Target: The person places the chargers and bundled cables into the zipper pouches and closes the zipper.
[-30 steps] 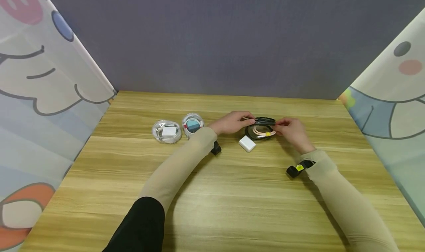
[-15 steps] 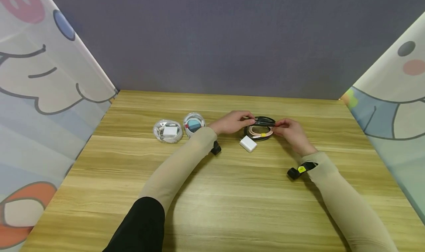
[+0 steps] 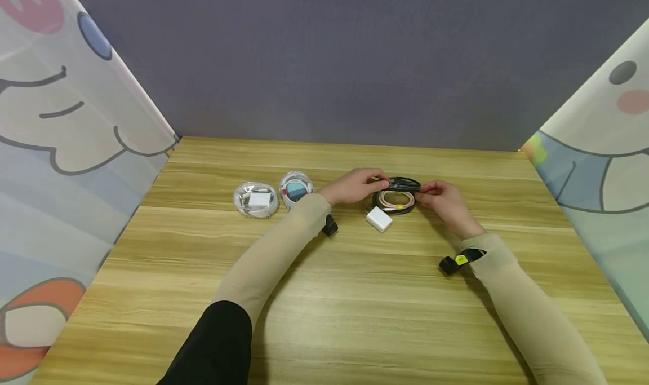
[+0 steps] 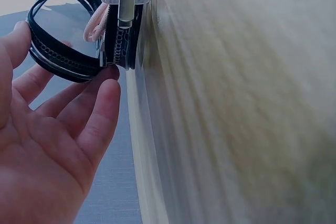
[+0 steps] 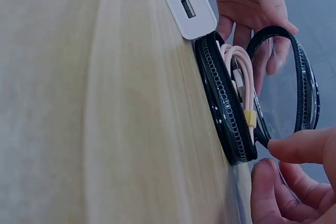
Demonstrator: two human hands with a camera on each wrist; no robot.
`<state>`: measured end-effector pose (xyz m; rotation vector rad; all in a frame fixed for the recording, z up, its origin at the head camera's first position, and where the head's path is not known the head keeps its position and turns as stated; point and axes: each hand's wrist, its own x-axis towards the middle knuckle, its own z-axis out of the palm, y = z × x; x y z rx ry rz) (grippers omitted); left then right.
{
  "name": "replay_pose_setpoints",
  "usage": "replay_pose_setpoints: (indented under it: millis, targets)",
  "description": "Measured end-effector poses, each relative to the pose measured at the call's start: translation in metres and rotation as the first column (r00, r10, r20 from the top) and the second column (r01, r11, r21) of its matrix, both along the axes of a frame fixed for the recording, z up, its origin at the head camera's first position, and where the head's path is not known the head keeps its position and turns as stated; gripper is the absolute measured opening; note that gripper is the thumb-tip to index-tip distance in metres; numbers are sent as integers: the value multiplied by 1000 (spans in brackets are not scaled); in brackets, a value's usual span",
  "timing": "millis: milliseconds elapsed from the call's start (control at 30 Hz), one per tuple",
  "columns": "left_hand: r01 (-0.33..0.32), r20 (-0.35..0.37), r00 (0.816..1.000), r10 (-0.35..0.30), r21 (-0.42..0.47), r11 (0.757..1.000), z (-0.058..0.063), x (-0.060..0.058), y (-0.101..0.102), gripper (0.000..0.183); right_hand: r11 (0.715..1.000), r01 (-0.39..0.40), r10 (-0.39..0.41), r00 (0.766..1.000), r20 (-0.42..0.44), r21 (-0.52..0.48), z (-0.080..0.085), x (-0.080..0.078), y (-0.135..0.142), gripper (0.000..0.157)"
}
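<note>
A small round zip case [image 3: 404, 184], clear with black zipper trim, stands with its lid raised. Inside its base lies a coiled pink cable [image 5: 250, 69] with a yellow tie [image 5: 251, 118]. My left hand [image 3: 355, 186] holds the raised lid from the left, thumb at one side of the rim and fingers at the other in the left wrist view. From the right, my right hand [image 3: 446, 202] pinches the case's edge between thumb and forefinger. Just in front of the case, a white charger plug [image 3: 379, 219] rests on the table, its USB port facing the right wrist camera.
Left of my left hand are two more round clear cases: one [image 3: 266, 208] holds a white charger and cable, the other [image 3: 296, 177] a white cable and a blue-grey piece. A grey panel [image 3: 324, 63] rises behind the wooden table [image 3: 365, 312]; printed cartoon cloths flank it.
The pink cable coil has shifted left and settled inside the case. My right fingers have gone from beside the coil to the case's edge. My left hand stays on the lid.
</note>
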<state>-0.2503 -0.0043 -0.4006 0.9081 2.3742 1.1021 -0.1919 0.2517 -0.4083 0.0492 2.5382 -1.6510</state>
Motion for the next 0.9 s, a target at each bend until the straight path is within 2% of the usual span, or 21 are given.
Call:
replay_pose_setpoints:
  millis: [233,500,733,900]
  targets:
    - [9,12,1000,-9,4,1000,0,-1,-2,40,999,-20,21,1000,-20,28,2,8,0,31]
    - [10,21,1000,-11,37,999,-1,-4,-4,36,990,-104,107,994,-24,94,11,23,-13,33]
    - [4,18,1000,-5,48,999,0,-4,-5,36,965,-231,238,970,-50,120,10,35,-31,32]
    - [-2,13,1000,2,43,999,1,-3,-5,36,945,-275,294,951,-96,176,2,40,-42,31]
